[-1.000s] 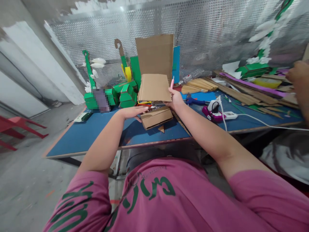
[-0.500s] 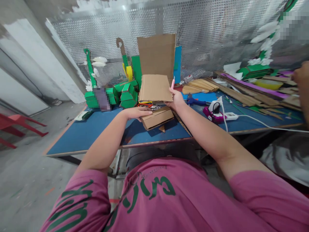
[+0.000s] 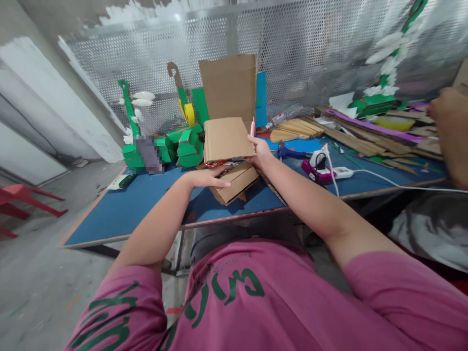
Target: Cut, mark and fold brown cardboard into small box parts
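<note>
My right hand point(image 3: 260, 152) is closed on the lower right edge of a square cardboard piece point(image 3: 225, 139), held raised and tilted. A slim pink pen-like tool point(image 3: 253, 126) with a pointed tip stands up from the same hand. Below it, a folded cardboard piece point(image 3: 239, 183) sits low over the table, its left end in my left hand point(image 3: 205, 178). The left thumb lies across its top, and the other fingers reach to its far side, partly hidden. Orange-red handles point(image 3: 215, 164), perhaps of scissors, show under the square piece.
A large cardboard sheet point(image 3: 228, 83) stands behind on the blue table point(image 3: 146, 204). Green cardboard shapes point(image 3: 190, 148) are at left. A blue glue gun point(image 3: 290, 152), purple power adapter point(image 3: 316, 170), white cable and cardboard strips point(image 3: 351, 134) lie right. Another person's hand point(image 3: 448, 114) is far right.
The view has shifted slightly. My left hand has slid further over the folded piece, its thumb now across the top, and that piece has turned a little. The right hand keeps its hold.
</note>
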Available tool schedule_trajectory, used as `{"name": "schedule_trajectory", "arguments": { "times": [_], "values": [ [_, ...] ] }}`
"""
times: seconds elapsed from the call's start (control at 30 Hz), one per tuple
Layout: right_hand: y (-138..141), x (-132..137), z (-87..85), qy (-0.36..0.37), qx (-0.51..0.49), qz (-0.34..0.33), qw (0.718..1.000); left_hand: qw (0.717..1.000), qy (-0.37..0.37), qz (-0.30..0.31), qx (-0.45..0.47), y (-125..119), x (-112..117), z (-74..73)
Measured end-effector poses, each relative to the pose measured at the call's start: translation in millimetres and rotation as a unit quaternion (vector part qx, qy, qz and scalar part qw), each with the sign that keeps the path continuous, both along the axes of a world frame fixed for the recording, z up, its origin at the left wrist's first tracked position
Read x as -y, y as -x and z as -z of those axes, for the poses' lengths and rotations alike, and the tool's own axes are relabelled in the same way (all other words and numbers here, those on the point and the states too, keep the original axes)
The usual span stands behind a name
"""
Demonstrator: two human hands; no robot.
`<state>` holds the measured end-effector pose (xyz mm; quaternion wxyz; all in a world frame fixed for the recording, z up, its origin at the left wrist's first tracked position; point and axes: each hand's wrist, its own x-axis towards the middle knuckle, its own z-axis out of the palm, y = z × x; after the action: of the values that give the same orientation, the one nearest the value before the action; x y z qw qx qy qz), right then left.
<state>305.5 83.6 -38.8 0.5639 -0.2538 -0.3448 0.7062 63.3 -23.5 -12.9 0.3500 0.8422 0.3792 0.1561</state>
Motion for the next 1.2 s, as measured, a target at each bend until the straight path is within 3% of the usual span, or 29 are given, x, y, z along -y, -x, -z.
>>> {"name": "schedule_trajectory", "arguments": {
  "times": [0.1,0.23,0.37,0.5,0.67,0.77,0.9,1.07,1.2],
  "values": [
    [0,4,-2.5,0.011,0.010,-0.001,1.000,0.999,-0.019,0.027,-0.022,-2,0,-0.7],
    [0,6,-3.9,0.020,0.008,0.001,1.000,1.000,0.005,0.005,0.023,1,-3,0.7],
    [-2,3,-3.1,-0.006,-0.003,0.033,0.999,0.986,0.098,-0.111,0.072,5,0,-0.4],
    [-4,-3,-0.7,-0.018,-0.018,0.050,0.998,0.966,0.167,-0.197,-0.002,11,6,-8.2],
    [-4,-4,0.6,-0.008,-0.018,0.041,0.999,0.966,0.105,-0.220,-0.083,17,4,-10.0],
    [-3,-2,0.4,-0.010,-0.013,0.044,0.999,0.977,0.036,-0.207,-0.045,18,-5,0.2],
    [-3,-4,2.6,-0.031,-0.007,0.024,0.999,0.987,-0.066,-0.140,0.040,14,-21,16.2],
    [-3,-10,7.2,-0.059,-0.006,0.015,0.998,0.989,-0.085,-0.081,0.093,7,-29,24.1],
    [-3,-13,10.1,-0.069,0.006,0.013,0.998,0.980,-0.087,-0.140,0.111,7,-32,27.4]
  ]
}}
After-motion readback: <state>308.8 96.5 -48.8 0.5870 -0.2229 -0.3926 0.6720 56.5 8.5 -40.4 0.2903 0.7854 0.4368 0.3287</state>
